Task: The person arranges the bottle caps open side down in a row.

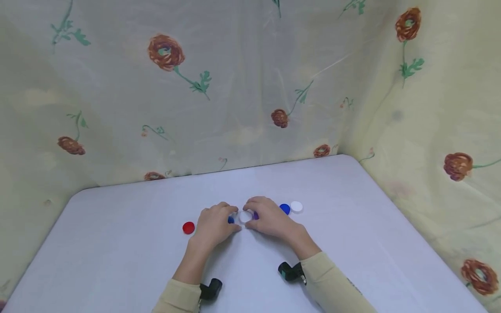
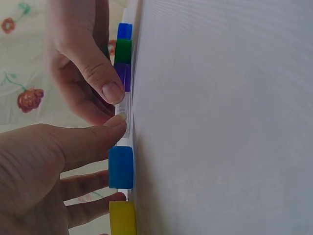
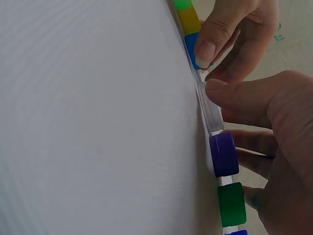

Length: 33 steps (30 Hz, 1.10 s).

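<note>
A row of plastic bottle caps lies on the white table. At its middle, a white bottle cap sits between the thumbs and index fingers of my left hand and my right hand, which pinch it from both sides. Just left of it, a blue cap lies within the left hand's span, its front face uncovered. A purple cap and a green cap stand on the right, partly or wholly under the right hand in the head view. A yellow cap is beneath the left hand.
A red cap marks the row's left end. A dark blue cap and another white cap lie to the right. Flowered cloth hangs behind the table. Each wrist carries a small black camera.
</note>
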Each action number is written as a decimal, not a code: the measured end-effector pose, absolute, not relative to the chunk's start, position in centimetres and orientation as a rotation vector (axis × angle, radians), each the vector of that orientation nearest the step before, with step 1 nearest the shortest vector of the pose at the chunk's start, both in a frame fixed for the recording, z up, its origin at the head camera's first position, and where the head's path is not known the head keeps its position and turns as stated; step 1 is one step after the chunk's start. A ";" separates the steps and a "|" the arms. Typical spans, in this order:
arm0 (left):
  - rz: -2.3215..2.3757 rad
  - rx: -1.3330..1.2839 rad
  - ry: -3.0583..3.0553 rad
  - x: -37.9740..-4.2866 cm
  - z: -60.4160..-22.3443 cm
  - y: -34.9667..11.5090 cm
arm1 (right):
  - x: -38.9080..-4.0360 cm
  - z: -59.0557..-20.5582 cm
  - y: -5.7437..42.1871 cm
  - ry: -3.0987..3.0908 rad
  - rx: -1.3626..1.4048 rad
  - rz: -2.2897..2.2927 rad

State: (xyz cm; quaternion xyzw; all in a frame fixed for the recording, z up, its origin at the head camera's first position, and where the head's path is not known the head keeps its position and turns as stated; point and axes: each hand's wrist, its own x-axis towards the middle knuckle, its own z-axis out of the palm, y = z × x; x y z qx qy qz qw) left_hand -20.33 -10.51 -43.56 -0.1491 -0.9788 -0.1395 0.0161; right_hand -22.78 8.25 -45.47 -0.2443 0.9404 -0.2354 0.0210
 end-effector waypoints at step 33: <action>-0.444 -0.338 -3.023 -19.7 -43.4 -13.5 | -23.4 -45.1 4.9 2.815 -0.879 -0.738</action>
